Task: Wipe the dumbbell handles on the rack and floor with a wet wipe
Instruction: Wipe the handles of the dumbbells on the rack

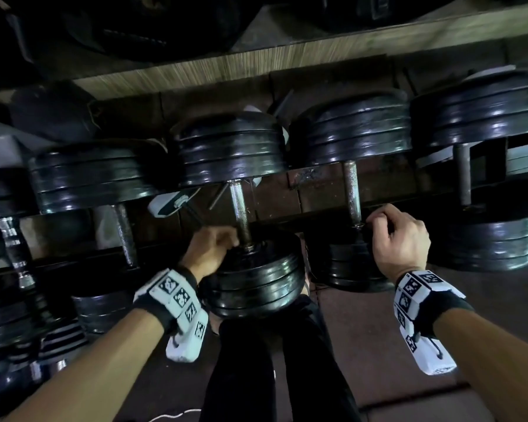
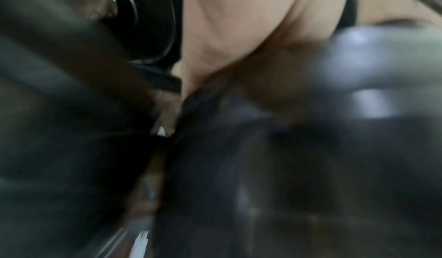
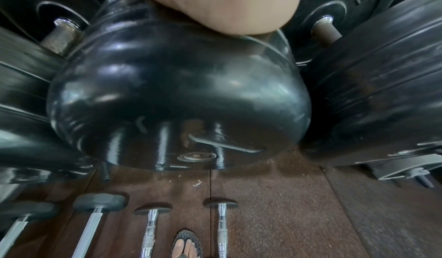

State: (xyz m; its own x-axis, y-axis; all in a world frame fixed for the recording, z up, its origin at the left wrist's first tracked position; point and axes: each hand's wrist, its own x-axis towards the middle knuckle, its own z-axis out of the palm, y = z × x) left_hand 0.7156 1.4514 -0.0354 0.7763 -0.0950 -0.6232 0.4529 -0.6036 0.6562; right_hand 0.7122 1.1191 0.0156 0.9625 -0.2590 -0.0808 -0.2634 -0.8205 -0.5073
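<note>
Far left on the rack (image 1: 317,175), a chrome-handled dumbbell (image 1: 13,239) and a darker one sit untouched. Next along, the person's left hand (image 1: 209,251) is curled at the near end of the middle dumbbell handle (image 1: 237,208), where the bar meets the near stack of plates (image 1: 256,278); whether a wet wipe is under the fingers cannot be told, and the left wrist view is too blurred to help. Further right, the right hand (image 1: 397,236) is loosely fisted at the near end of the next handle (image 1: 351,193), its fingers beside the bar rather than clearly round it; no wipe shows there either. The rightmost handle (image 1: 462,175) stands free. More small dumbbells (image 3: 153,230) lie on the floor (image 3: 275,214). These dumbbells look heavy and rigid, best left seated on the rack. The bars appear knurled and patchy with wear, so a thin damp wipe would probably drag and could tear; wrapping it round mid-bar and twisting seems the sensible hold.
</note>
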